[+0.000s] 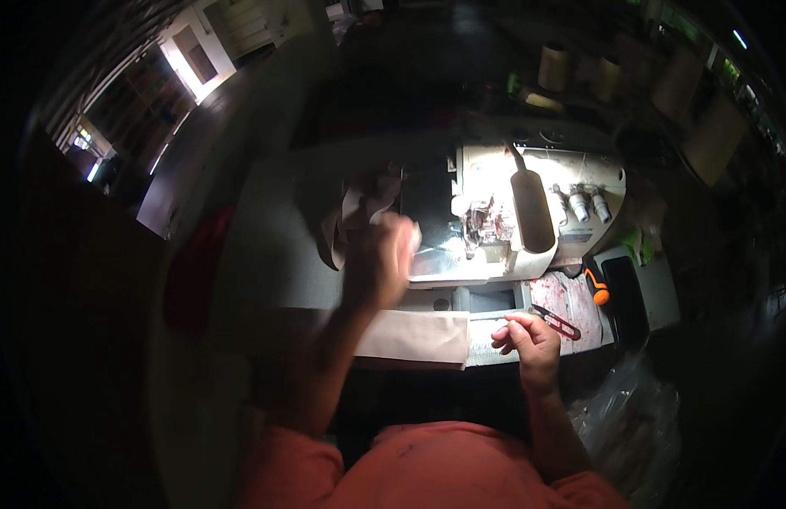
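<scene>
My left hand (pixel 395 254), smeared by motion, is over the sewing machine's bed, beside a bunched pale fabric piece (pixel 359 212). Whether it holds anything cannot be made out. Below that forearm a flat beige fabric strip (pixel 414 338) lies along the table's front edge. My right hand (pixel 533 346) is low at the front edge, right of the strip's end, its fingers curled in toward the thumb. Anything between those fingertips is too small to see. Red-handled thread snips (pixel 564 327) lie just beyond it. A bright lamp lights the sewing machine (pixel 495 204) and its needle area.
An orange-and-black handled tool (pixel 596 284) and a dark phone-like slab (pixel 625 297) lie at the right. Thread cones (pixel 552 68) stand at the back. A clear plastic bag (pixel 630 416) hangs at the lower right. Something red (pixel 198 271) is at the left.
</scene>
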The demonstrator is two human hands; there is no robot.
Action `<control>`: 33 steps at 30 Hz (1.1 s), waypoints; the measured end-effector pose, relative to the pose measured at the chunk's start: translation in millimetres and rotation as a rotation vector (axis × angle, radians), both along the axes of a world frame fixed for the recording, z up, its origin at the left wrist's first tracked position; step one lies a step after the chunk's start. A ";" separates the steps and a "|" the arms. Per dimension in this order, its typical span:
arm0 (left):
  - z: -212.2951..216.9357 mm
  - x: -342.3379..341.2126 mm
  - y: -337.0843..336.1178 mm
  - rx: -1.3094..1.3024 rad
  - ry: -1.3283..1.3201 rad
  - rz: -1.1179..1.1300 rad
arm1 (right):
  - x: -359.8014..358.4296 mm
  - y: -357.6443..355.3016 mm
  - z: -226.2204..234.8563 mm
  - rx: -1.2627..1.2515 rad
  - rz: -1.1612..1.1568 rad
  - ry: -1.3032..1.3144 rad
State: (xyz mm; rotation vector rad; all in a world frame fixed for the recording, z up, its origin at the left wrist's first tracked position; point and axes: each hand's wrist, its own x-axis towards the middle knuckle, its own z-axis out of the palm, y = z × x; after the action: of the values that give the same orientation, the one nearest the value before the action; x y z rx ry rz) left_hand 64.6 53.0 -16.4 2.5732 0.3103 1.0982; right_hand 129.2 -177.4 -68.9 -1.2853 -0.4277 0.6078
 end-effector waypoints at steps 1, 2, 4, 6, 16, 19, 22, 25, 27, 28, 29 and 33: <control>-16.1 -24.8 -20.5 0.101 0.095 -0.141 | -1.7 -2.1 -1.1 -0.011 0.003 0.012; -34.5 -44.9 -40.6 0.193 0.184 -0.279 | -3.6 -3.2 -1.5 -0.017 0.013 0.006; -34.2 -58.3 -92.1 0.123 0.305 -0.009 | -5.5 -2.9 1.3 -0.031 0.035 -0.002; -47.9 -58.9 -93.7 0.028 0.292 0.015 | -9.6 -3.2 6.2 -0.035 0.062 -0.023; -41.6 -79.2 -91.8 -0.553 -0.075 -0.098 | -26.8 45.9 14.7 -0.236 0.452 -0.163; -28.6 -109.8 -104.1 -0.978 0.018 -0.161 | -33.2 53.0 47.0 -0.021 0.320 -0.042; -49.4 -127.9 -74.5 -1.782 -0.620 -0.434 | -44.1 48.6 67.2 0.115 0.267 0.001; -47.4 -161.2 -7.7 -1.651 -1.254 -0.253 | -35.9 36.5 59.2 0.093 0.180 0.048; -31.5 -179.0 21.4 -1.530 -1.274 -0.053 | -27.2 27.4 49.8 0.023 0.154 0.130; -21.9 -177.2 21.2 -1.428 -1.233 -0.017 | -23.9 26.9 42.7 0.006 0.151 0.177; -10.3 -171.8 16.2 -1.335 -1.183 0.017 | -26.3 29.3 42.6 -0.032 0.140 0.221; -19.9 -119.1 -37.8 -0.939 -0.601 -0.004 | -45.5 52.0 58.5 -0.005 0.318 0.269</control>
State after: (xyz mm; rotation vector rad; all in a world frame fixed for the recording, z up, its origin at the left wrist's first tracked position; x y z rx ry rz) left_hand -54.5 15.2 -36.3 1.3682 0.5067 1.2550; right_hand 83.7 -125.3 -10.4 -1.1278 -0.4095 1.0371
